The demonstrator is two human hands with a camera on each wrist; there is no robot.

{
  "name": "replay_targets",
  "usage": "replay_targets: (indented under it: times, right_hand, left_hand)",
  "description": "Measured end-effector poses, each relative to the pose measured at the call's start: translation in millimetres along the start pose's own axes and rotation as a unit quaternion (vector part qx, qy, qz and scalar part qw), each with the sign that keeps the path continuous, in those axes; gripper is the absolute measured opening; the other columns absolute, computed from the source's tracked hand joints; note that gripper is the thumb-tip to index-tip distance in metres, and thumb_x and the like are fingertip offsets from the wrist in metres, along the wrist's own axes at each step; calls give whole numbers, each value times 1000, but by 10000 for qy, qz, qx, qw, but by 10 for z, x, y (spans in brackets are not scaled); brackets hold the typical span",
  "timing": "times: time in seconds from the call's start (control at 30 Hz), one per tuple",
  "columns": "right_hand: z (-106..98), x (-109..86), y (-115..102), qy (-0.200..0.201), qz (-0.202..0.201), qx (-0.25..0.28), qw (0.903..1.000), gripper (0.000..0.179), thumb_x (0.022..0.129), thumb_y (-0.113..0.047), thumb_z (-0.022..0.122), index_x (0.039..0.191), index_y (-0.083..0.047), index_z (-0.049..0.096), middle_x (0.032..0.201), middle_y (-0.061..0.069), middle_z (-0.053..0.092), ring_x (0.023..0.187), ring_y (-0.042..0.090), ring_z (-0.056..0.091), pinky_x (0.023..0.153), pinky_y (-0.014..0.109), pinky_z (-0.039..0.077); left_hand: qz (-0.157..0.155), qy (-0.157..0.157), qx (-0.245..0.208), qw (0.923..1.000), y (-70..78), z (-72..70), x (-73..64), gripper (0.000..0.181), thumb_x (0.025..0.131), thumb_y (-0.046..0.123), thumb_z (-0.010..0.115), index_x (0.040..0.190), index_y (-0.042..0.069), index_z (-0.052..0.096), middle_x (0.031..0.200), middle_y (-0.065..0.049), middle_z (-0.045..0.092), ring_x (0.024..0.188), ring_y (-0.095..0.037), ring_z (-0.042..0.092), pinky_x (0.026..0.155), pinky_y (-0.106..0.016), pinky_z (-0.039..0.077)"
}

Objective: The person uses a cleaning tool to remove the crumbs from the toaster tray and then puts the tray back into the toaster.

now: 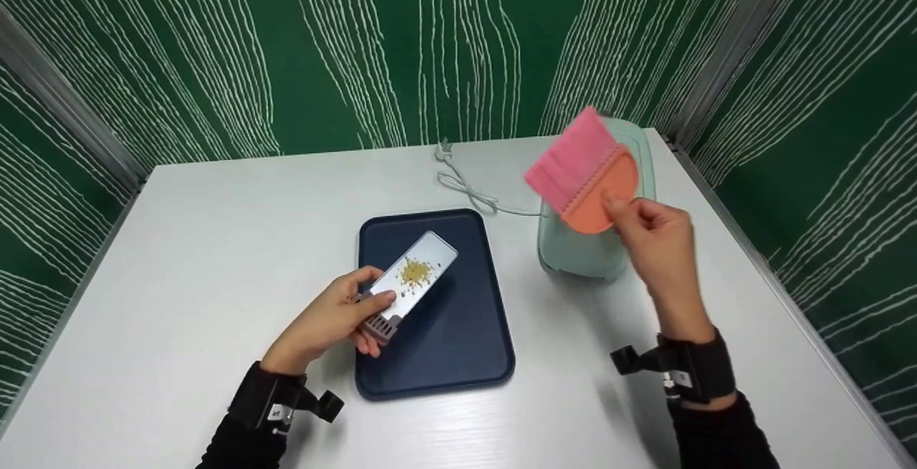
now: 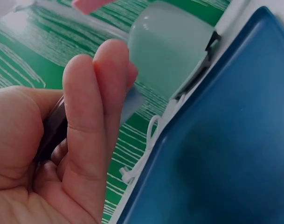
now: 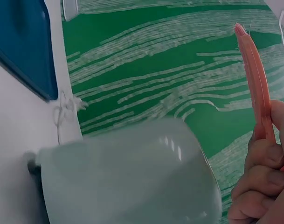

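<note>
Gripping the slim rectangular panel near its grey slotted end, our left hand holds it above the navy tray, thumb on the upper face. The left-wrist view shows two of the fingers extended straight. Loose yellow granules lie on the pale face, mostly in one heap. Our right hand pinches the orange handle of the pink-bristled brush; the brush is raised, well apart from the panel, and overlaps the mint-green appliance in the head view. A white cable lies on the bench.

Caution: we judge spillage to be the main risk. We see no high lip around the granules, so a slight roll of the left wrist could send them over an edge. If we tip the panel beyond the tray's rim, they could land on the bench. A hard brush stroke could scatter them. A loose pinch could let the brush pivot. A wide right-arm swing could knock the appliance.
</note>
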State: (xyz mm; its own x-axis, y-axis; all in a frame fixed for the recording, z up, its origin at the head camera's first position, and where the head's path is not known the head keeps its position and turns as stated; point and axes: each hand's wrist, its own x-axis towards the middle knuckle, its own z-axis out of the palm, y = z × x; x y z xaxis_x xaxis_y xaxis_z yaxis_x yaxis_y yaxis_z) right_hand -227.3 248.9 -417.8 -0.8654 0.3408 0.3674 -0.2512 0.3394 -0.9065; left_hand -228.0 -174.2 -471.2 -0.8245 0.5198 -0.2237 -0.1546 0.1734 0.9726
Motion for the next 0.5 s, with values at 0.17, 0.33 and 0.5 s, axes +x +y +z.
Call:
replay_targets:
  times: [0.17,0.33,0.5]
  right_hand:
    - [357,-98,-58,-627,-23,-338,9975,42,99,-34,81,72,-3,74,55,-13,51,55,4,40,49,21,30]
    - [702,-203,-71,-1084,-367,-802,9902,45,96,-36,84,64,-10,67,55,-11,45,56,4,38,51,20,27]
    - [985,-288,-73,-1420,-756,-1410,9769,56,95,-43,83,58,-21,47,56,-13,35,56,7,34,54,23,22]
  left_hand:
    - [60,-132,119,9998,5,-40,-22,39,111,24,63,136,-1,47,72,-10,73,50,-15,71,45,-26,57]
    - [88,-140,198,9997,11,-69,-20,34,111,24,63,129,-2,51,72,-9,73,49,-15,71,44,-26,57]
    - [162,-149,377,9990,18,-108,-25,30,111,25,62,120,-3,55,72,-8,73,49,-14,71,44,-26,57]
